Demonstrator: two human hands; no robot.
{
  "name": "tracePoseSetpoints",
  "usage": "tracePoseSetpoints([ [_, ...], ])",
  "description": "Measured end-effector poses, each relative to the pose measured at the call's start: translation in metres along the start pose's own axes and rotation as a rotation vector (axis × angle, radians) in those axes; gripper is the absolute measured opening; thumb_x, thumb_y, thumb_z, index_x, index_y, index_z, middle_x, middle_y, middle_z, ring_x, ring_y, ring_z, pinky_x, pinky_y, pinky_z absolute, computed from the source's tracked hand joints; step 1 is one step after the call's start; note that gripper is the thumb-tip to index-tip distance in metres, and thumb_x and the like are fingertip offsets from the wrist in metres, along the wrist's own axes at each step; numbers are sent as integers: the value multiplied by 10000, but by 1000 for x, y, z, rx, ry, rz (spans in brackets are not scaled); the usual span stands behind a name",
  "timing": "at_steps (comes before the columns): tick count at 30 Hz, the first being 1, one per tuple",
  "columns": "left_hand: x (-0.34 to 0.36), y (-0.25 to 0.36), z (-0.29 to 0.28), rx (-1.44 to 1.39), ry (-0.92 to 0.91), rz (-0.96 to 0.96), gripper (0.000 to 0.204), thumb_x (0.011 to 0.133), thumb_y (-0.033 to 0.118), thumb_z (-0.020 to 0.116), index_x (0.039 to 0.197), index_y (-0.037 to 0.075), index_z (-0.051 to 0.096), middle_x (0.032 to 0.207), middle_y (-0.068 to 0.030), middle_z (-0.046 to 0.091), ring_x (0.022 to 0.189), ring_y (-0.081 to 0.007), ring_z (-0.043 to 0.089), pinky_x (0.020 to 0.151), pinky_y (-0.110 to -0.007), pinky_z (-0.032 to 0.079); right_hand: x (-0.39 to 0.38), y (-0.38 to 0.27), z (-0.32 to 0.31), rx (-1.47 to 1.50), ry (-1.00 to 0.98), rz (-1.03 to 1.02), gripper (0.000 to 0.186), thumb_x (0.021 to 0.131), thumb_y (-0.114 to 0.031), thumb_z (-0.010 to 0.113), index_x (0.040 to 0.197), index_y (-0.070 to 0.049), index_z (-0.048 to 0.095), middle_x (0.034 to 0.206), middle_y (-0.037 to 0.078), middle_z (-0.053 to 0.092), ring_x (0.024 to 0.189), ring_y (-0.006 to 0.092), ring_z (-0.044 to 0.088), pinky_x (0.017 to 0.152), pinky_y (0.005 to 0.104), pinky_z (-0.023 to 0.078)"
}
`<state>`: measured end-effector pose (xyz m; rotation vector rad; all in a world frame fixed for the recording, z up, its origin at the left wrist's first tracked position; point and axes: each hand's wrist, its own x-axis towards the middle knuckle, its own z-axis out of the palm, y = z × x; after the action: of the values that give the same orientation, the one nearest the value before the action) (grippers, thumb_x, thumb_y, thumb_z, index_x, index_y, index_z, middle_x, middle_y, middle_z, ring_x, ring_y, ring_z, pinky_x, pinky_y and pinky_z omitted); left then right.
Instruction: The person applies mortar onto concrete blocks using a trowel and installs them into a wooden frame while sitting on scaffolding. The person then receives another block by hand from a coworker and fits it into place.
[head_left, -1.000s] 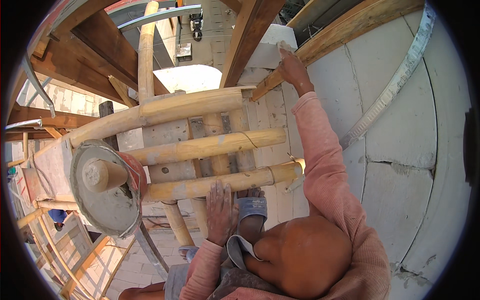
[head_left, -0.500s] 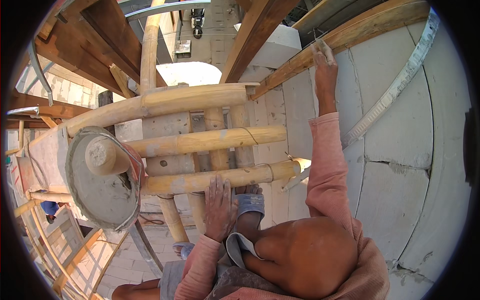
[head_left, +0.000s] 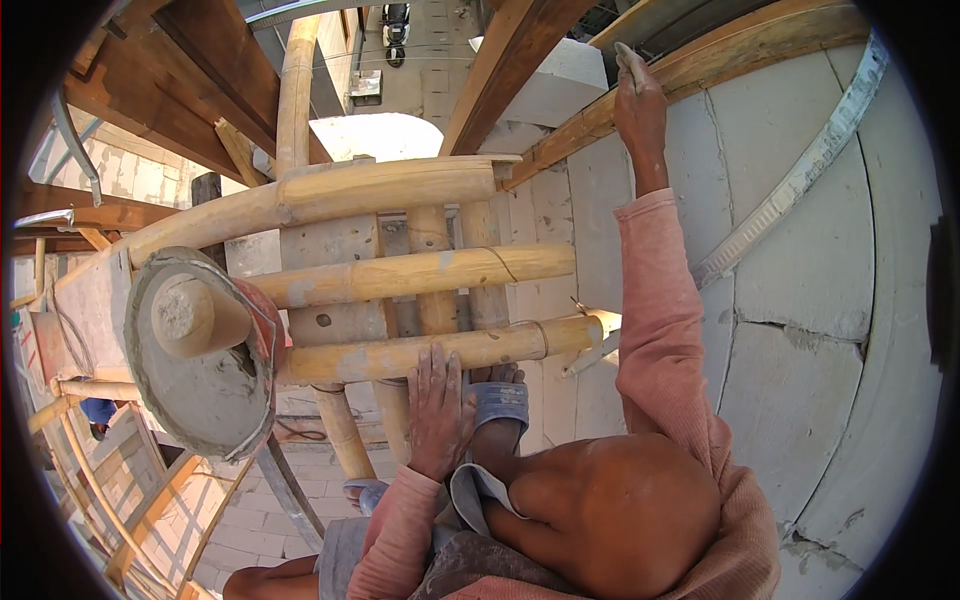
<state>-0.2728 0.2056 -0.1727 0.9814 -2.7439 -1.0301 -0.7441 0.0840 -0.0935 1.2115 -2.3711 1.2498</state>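
Note:
My left hand (head_left: 441,415) lies flat, fingers stretched out, against the nearest bamboo pole (head_left: 460,347). My right hand (head_left: 641,105) reaches to the wooden beam (head_left: 700,82) at the top of the block wall. Its fingers are drawn together and smeared grey; whatever they pinch, if anything, cannot be made out. To the left stands a reddish bucket (head_left: 264,312) with grey mortar (head_left: 205,395) in it and caked on its rim. A pale, rounded cylinder (head_left: 190,315) sticks up out of the mortar.
More bamboo poles (head_left: 400,275) form the scaffold, with gaps between them. A wall of pale blocks (head_left: 790,390) stands on the right, crossed by a curved metal strip (head_left: 800,170). Brown timbers (head_left: 520,70) rise ahead. Far below, a parked motorbike (head_left: 396,30) shows.
My right hand has turned at the beam, its fingers closing together and pointing upward. My left hand stays on the pole. The view has shifted slightly.

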Motion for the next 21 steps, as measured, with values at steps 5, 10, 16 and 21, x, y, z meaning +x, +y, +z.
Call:
tracePoseSetpoints([
  [5,2,1,0,18,5,3,642,954,212,613,1519,-30,429,1630,-261,324,1533,-424,272,1241,-550,223,2,43,27,-405,-286,-86,402,967,-120,541,1351,-21,610,1272,266,664,1172,428,640,1000,496,516],
  [10,6,3,-1,11,11,-7,667,939,215,622,1526,-28,422,1626,-263,329,1530,-428,276,1237,-559,227,-13,55,39,-532,-388,-86,405,929,-108,579,1319,3,597,1221,268,675,1128,446,649,981,515,524],
  [16,2,-2,10,-28,-16,-10,719,966,228,611,1583,-9,327,1665,-277,238,1549,-453,205,1250,-584,162,-20,37,44,-620,-399,-42,444,899,-70,616,1334,-6,562,1186,276,677,1100,470,651,959,527,533],
  [21,-1,-5,14,-30,-6,-4,712,973,239,607,1579,-14,330,1666,-276,233,1553,-452,194,1252,-581,158,-21,39,49,-687,-337,-128,416,895,-56,567,1304,14,595,1367,233,615,1207,401,629,1018,480,519],
])
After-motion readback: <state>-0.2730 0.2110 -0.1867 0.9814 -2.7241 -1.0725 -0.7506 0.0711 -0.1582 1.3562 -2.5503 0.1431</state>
